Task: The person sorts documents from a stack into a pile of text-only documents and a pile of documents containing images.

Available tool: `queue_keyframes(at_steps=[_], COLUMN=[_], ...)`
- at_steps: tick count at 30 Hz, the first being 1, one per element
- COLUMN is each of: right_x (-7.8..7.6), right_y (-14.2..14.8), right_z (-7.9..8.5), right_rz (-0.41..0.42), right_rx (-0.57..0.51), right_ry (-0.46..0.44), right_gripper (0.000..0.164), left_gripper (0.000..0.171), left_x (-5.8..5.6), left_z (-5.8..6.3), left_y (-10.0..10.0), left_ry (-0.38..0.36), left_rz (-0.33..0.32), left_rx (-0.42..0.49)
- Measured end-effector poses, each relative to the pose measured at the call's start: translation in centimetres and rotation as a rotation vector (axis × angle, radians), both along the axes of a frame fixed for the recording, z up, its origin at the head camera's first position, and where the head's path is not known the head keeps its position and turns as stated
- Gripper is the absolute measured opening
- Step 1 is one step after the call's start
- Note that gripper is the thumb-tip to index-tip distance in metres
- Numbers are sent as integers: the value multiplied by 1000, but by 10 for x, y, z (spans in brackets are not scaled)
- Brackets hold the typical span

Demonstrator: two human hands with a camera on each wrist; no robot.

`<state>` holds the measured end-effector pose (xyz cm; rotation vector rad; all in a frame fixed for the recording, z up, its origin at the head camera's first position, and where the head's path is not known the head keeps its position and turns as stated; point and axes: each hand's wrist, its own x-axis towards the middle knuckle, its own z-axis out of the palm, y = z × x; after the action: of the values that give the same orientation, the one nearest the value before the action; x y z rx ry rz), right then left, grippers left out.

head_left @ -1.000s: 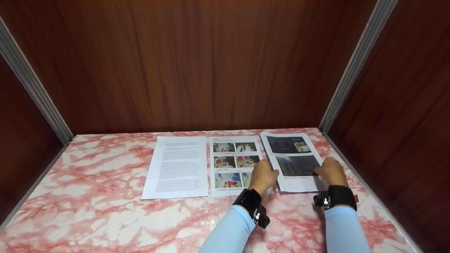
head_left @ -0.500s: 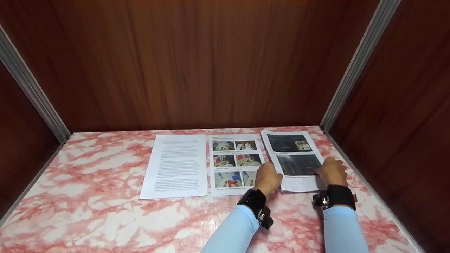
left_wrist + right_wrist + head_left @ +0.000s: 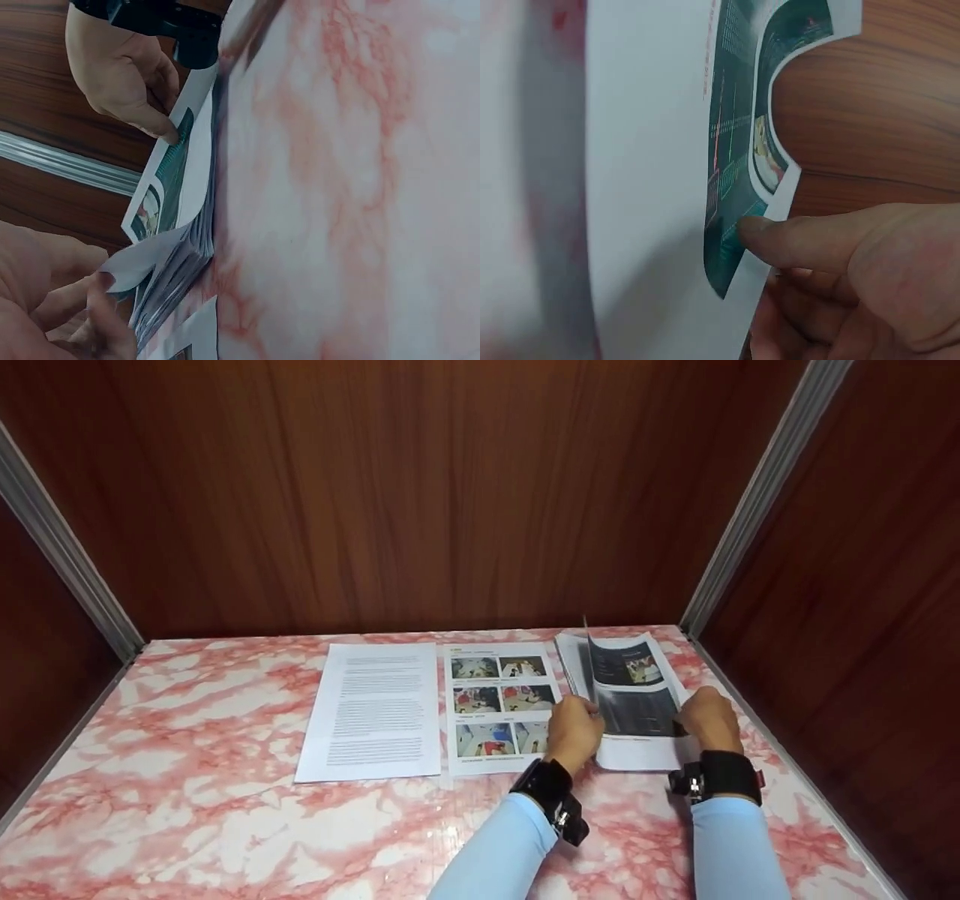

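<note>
Holding the top sheet (image 3: 639, 712) by its raised left edge, the left grip (image 3: 576, 733) is narrowed to a pinch; the right grip (image 3: 709, 721) pinches the right edge. Beneath the sheet, between both grips, lies the paper stack (image 3: 169, 285); left of them, a picture page (image 3: 498, 705), then a text page (image 3: 372, 712).

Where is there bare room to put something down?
Bare tabletop lies left of the text page and on its near side, up to the left sleeve; a smaller patch lies between that and the right sleeve. Crowded: where photo sheet, left hand, paper stack and right hand cluster.
</note>
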<state>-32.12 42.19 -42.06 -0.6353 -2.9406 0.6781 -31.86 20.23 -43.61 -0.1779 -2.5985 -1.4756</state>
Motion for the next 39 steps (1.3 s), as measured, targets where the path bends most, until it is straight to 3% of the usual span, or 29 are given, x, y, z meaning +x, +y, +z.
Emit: queue_keyframes(at_steps=[7,15,25,31,39], right_x=[5,9,14,18,16], right_y=[-2,-7,-7,-8,-26], right_z=[6,15,26,35,52], right_rz=[45,41,-3,-5,0], right_rx=[-29,-39,-110,-129,-113], right_ry=[94,127,24,44,179], right_gripper=[29,24,28,34,29], left_gripper=[16,10,4,5,5], left_x=[-3,-5,-7,-10,-17], left_z=[5,10,13,26,49], left_y=[-5,-12,-24,-36,-64], left_ry=[11,33,39,66,57], left_rz=[10,32,7,9,17], left_rx=[28,43,96,107,102])
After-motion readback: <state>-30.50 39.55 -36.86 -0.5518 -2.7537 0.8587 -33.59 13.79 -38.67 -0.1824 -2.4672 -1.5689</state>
